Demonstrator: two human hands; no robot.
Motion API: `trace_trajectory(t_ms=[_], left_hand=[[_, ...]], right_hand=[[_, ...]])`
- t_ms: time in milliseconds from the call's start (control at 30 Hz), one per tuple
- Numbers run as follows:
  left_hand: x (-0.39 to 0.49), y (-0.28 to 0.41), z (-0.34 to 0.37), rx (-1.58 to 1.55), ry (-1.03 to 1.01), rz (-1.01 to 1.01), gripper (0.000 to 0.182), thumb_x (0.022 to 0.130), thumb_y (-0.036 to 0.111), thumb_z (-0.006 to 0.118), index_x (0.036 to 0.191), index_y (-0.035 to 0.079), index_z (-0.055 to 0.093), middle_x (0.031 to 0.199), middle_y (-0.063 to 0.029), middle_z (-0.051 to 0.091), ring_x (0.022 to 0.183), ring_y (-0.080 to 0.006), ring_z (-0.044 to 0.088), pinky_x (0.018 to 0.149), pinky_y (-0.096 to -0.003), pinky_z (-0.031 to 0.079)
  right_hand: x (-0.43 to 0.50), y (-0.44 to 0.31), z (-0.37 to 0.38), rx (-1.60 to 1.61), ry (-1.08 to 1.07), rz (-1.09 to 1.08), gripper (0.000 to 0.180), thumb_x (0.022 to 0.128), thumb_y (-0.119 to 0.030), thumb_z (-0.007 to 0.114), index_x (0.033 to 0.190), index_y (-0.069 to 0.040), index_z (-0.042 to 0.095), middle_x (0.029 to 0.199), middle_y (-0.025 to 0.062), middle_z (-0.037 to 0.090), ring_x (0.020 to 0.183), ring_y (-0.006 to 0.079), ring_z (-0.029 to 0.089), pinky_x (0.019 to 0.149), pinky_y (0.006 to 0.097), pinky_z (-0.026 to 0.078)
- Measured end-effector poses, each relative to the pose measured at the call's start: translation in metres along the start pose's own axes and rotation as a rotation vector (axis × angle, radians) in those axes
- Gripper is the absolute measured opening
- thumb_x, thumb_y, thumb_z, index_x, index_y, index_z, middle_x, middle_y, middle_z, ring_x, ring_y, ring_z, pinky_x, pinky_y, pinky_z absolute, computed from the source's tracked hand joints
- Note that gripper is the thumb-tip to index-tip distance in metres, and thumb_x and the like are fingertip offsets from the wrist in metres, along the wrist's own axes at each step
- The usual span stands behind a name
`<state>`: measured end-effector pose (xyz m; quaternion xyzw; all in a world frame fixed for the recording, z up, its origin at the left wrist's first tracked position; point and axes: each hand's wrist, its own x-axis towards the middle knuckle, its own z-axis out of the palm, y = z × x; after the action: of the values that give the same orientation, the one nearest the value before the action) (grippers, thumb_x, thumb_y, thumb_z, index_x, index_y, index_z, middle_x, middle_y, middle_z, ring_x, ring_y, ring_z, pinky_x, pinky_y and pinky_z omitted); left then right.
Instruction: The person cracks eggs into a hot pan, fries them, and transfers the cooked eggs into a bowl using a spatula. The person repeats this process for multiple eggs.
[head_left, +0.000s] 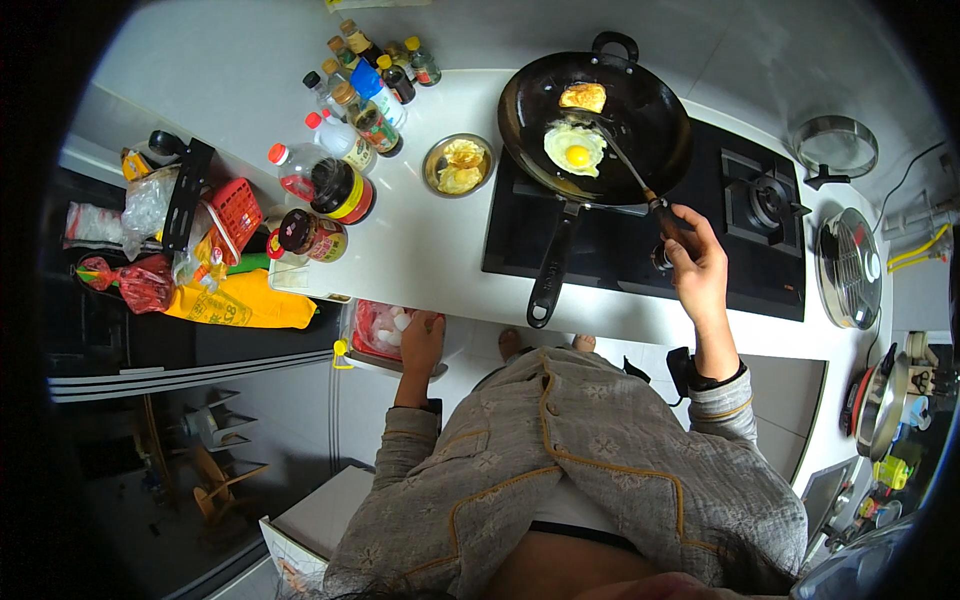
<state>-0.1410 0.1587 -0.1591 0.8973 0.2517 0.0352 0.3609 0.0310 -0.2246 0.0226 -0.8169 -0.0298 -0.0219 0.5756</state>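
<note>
My right hand (697, 259) grips the dark wooden handle of a metal spatula (628, 163). The spatula's blade rests in a black wok (660, 135), between a folded, browned fried egg (583, 97) and a flat fried egg with a whole yolk (575, 148). The wok sits on the left side of the gas hob, its long handle pointing towards me. Below the counter edge, my left hand (422, 341) is at an open drawer (386, 364), beside several white eggs (390, 330) in a red plastic bag. Its fingertips are hard to make out, so any hold is unclear.
A steel bowl (489, 169) with fried eggs stands left of the wok. Sauce bottles and jars (352, 187) crowd the counter's left end. A second burner (766, 201), glass lids (850, 266) and a black glass hob (697, 217) lie to the right.
</note>
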Motion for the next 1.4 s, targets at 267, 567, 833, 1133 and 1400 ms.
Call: trace_trajectory(t_ms=[267, 567, 833, 1133, 1400], left_hand=[[-0.003, -0.002, 0.001, 0.005, 0.002, -0.002, 0.019, 0.086, 0.019, 0.064, 0.096, 0.003, 0.063, 0.094, -0.0158, 0.066, 0.087, -0.0346, 0.065, 0.076, -0.0423, 0.05], [0.001, -0.006, 0.005, 0.031, -0.011, 0.027, 0.018, 0.086, 0.018, 0.065, 0.096, 0.004, 0.063, 0.093, -0.0155, 0.066, 0.086, -0.0338, 0.066, 0.075, -0.042, 0.051], [-0.001, -0.017, 0.007, 0.004, -0.029, 0.055, 0.019, 0.086, 0.018, 0.065, 0.097, 0.003, 0.06, 0.093, -0.0166, 0.063, 0.085, -0.0361, 0.064, 0.075, -0.0438, 0.05], [0.001, -0.031, 0.017, 0.021, -0.043, 0.036, 0.021, 0.086, 0.023, 0.065, 0.096, 0.005, 0.062, 0.093, -0.0151, 0.062, 0.084, -0.0357, 0.064, 0.073, -0.0457, 0.049], [0.0, -0.018, 0.011, 0.053, -0.041, 0.017, 0.019, 0.087, 0.024, 0.065, 0.095, 0.007, 0.063, 0.095, -0.0148, 0.062, 0.087, -0.035, 0.064, 0.074, -0.0456, 0.049]], right_hand=[[-0.007, -0.009, -0.005, 0.032, -0.03, 0.066, 0.041, 0.088, 0.006, 0.056, 0.128, -0.006, 0.055, 0.098, 0.0122, 0.07, 0.075, 0.0096, 0.057, 0.066, 0.0227, 0.043], [0.002, 0.005, 0.01, -0.091, 0.009, -0.022, 0.039, 0.088, 0.004, 0.058, 0.126, -0.006, 0.055, 0.098, 0.0149, 0.07, 0.08, 0.0133, 0.065, 0.075, 0.0271, 0.05], [-0.003, 0.01, 0.007, -0.02, 0.019, -0.005, 0.038, 0.088, 0.004, 0.057, 0.125, -0.005, 0.057, 0.107, 0.0141, 0.07, 0.096, 0.0182, 0.068, 0.082, 0.0287, 0.051], [-0.013, 0.003, 0.001, -0.021, -0.005, -0.006, 0.038, 0.088, 0.004, 0.057, 0.125, -0.005, 0.057, 0.1, 0.014, 0.071, 0.089, 0.0173, 0.068, 0.079, 0.0289, 0.051], [-0.002, 0.012, 0.013, -0.142, 0.046, -0.059, 0.037, 0.087, 0.004, 0.057, 0.122, -0.005, 0.057, 0.095, 0.0179, 0.07, 0.08, 0.0233, 0.069, 0.075, 0.0314, 0.052]])
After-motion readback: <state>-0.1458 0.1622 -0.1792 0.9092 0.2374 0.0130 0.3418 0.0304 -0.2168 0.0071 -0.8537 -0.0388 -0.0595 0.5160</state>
